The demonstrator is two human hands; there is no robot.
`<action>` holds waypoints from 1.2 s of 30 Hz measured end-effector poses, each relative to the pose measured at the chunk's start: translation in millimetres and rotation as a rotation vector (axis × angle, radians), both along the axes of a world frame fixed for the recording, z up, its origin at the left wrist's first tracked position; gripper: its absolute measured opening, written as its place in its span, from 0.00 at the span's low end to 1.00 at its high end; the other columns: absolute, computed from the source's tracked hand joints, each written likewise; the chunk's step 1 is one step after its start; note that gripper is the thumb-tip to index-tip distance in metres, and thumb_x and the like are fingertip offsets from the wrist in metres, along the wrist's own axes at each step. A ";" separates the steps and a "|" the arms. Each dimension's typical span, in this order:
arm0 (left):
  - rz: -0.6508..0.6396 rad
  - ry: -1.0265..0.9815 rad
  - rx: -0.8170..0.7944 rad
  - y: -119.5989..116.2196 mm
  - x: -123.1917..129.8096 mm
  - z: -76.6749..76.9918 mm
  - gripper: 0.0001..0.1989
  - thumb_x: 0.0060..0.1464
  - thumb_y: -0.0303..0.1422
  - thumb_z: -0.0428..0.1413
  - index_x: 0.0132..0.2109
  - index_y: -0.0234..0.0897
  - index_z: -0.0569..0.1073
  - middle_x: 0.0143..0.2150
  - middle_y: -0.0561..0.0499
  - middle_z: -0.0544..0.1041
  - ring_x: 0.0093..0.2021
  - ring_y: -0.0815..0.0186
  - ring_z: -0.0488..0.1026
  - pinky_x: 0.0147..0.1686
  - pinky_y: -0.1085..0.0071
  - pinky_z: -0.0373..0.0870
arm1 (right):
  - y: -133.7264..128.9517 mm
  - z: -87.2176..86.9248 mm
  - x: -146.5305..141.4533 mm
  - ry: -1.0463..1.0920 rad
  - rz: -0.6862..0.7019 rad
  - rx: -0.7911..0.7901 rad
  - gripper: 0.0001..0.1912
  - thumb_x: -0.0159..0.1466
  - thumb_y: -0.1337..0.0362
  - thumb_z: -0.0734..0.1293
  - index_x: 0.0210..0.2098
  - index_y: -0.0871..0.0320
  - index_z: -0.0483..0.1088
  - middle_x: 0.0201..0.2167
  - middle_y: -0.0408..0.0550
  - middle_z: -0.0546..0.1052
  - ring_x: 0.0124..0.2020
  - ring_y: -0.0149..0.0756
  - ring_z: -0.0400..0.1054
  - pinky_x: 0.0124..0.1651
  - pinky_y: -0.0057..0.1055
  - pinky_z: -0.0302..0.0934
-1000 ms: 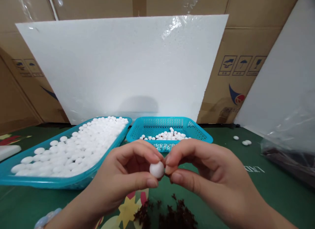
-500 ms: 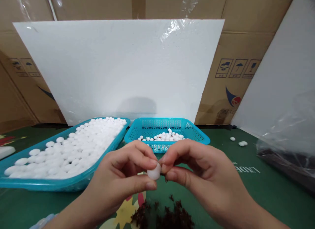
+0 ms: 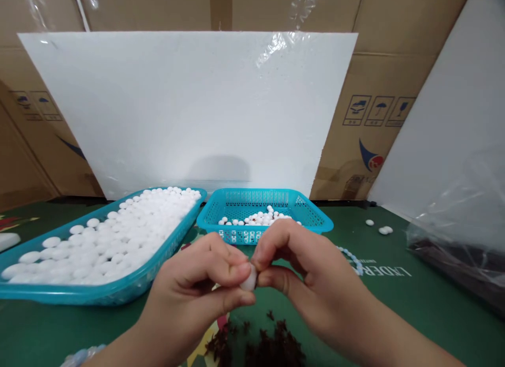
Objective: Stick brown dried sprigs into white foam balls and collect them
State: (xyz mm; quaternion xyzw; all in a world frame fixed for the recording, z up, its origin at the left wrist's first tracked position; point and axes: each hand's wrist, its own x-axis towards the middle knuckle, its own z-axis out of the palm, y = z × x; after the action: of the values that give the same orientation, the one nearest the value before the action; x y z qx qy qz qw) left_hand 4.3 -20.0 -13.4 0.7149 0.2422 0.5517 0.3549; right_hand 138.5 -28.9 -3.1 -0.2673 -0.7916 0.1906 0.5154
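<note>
White ball (image 3: 248,280) is held in the air between both hands, above the green table surface (image 3: 398,314). Left hand (image 3: 179,288): thumb and forefinger pinch the ball. Right hand (image 3: 315,283): thumb and forefinger are drawn together at the ball's right side; whether anything sits between them cannot be told. Dark reddish-brown pieces (image 3: 278,348) lie on the table below the hands. Blue-green tray (image 3: 59,293) at left is heaped with similar balls (image 3: 122,241). Perforated basket (image 3: 256,196), beyond the hands, contains a smaller quantity.
</note>
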 end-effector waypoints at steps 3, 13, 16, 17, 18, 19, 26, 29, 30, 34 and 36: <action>0.035 0.028 0.073 -1.7 0.1 -3.1 0.08 0.33 0.24 0.56 0.19 0.44 0.72 0.17 0.55 0.66 0.21 0.70 0.65 0.19 0.76 0.65 | -1.2 0.2 1.3 -0.080 -0.026 0.040 0.10 0.48 0.79 0.55 0.20 0.58 0.53 0.18 0.40 0.60 0.20 0.24 0.56 0.21 0.18 0.54; 0.064 0.157 0.370 4.0 -7.6 -0.6 0.18 0.36 0.19 0.53 0.30 0.50 0.69 0.25 0.58 0.67 0.27 0.72 0.66 0.24 0.82 0.68 | 0.6 -4.9 -0.4 -0.059 -0.031 0.084 0.10 0.49 0.79 0.55 0.24 0.58 0.53 0.21 0.40 0.60 0.24 0.24 0.57 0.26 0.17 0.54; 0.069 0.130 0.403 4.0 -8.4 -1.5 0.16 0.36 0.21 0.53 0.29 0.50 0.69 0.23 0.58 0.66 0.25 0.73 0.66 0.22 0.83 0.68 | 0.3 -5.1 -0.3 -0.056 -0.014 0.080 0.09 0.50 0.78 0.56 0.24 0.59 0.54 0.21 0.40 0.60 0.24 0.23 0.56 0.26 0.17 0.54; 0.065 0.117 0.399 3.5 -8.0 -1.5 0.14 0.36 0.22 0.54 0.29 0.49 0.69 0.22 0.58 0.66 0.24 0.73 0.65 0.21 0.83 0.68 | -0.1 -4.6 -0.2 -0.055 -0.003 0.062 0.08 0.50 0.77 0.56 0.24 0.59 0.54 0.21 0.40 0.60 0.24 0.24 0.56 0.26 0.18 0.54; 0.064 0.107 0.377 3.0 -7.1 -1.4 0.13 0.36 0.22 0.54 0.28 0.49 0.70 0.21 0.58 0.66 0.23 0.74 0.65 0.21 0.83 0.67 | -0.6 -3.9 -0.2 -0.051 0.011 0.033 0.08 0.50 0.77 0.56 0.24 0.59 0.54 0.21 0.40 0.60 0.24 0.24 0.56 0.26 0.18 0.53; 0.064 0.092 0.333 2.4 -6.0 -1.1 0.12 0.35 0.23 0.55 0.27 0.49 0.70 0.19 0.58 0.65 0.22 0.74 0.65 0.20 0.83 0.67 | -0.9 -2.9 -0.2 -0.042 0.028 -0.011 0.08 0.50 0.77 0.56 0.24 0.59 0.54 0.21 0.40 0.60 0.24 0.24 0.56 0.26 0.19 0.53; -0.121 -0.156 -0.191 3.0 1.3 -0.6 0.07 0.22 0.29 0.61 0.15 0.41 0.70 0.14 0.60 0.63 0.16 0.80 0.62 0.13 0.88 0.62 | 1.3 3.5 1.0 0.221 0.302 -0.498 0.12 0.44 0.74 0.63 0.23 0.57 0.54 0.18 0.35 0.58 0.18 0.22 0.52 0.20 0.20 0.50; -0.218 -0.213 -0.300 4.4 1.5 0.0 0.08 0.21 0.29 0.61 0.16 0.41 0.70 0.16 0.60 0.65 0.16 0.79 0.64 0.14 0.87 0.63 | 3.0 1.6 1.5 0.313 0.394 -0.595 0.12 0.42 0.74 0.64 0.22 0.57 0.56 0.16 0.34 0.58 0.16 0.21 0.52 0.19 0.19 0.50; -0.243 -0.230 -0.324 4.7 1.4 0.6 0.08 0.21 0.29 0.61 0.17 0.41 0.70 0.16 0.61 0.66 0.16 0.78 0.64 0.13 0.86 0.64 | 3.3 0.4 1.4 0.327 0.425 -0.589 0.11 0.42 0.75 0.63 0.22 0.57 0.57 0.17 0.34 0.59 0.16 0.21 0.54 0.19 0.19 0.51; -0.297 -0.304 -0.384 3.8 1.4 2.2 0.09 0.21 0.27 0.61 0.17 0.40 0.69 0.17 0.61 0.67 0.17 0.78 0.64 0.14 0.85 0.65 | 3.5 -2.7 0.0 0.277 0.389 -0.329 0.08 0.45 0.76 0.63 0.21 0.58 0.61 0.19 0.37 0.62 0.21 0.22 0.58 0.24 0.18 0.55; -0.313 -0.323 -0.403 2.7 1.5 2.2 0.09 0.22 0.27 0.61 0.17 0.39 0.69 0.16 0.61 0.67 0.17 0.78 0.64 0.14 0.85 0.64 | 3.0 -2.8 -0.9 0.234 0.288 -0.122 0.07 0.46 0.75 0.64 0.22 0.60 0.62 0.20 0.38 0.63 0.22 0.22 0.59 0.25 0.16 0.56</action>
State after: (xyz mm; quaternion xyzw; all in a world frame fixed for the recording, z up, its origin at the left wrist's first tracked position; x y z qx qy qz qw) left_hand 5.9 -17.2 -11.2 0.5618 0.1740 0.5375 0.6043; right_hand 137.6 -26.0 -5.9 -0.1579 -0.7434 0.3398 0.5540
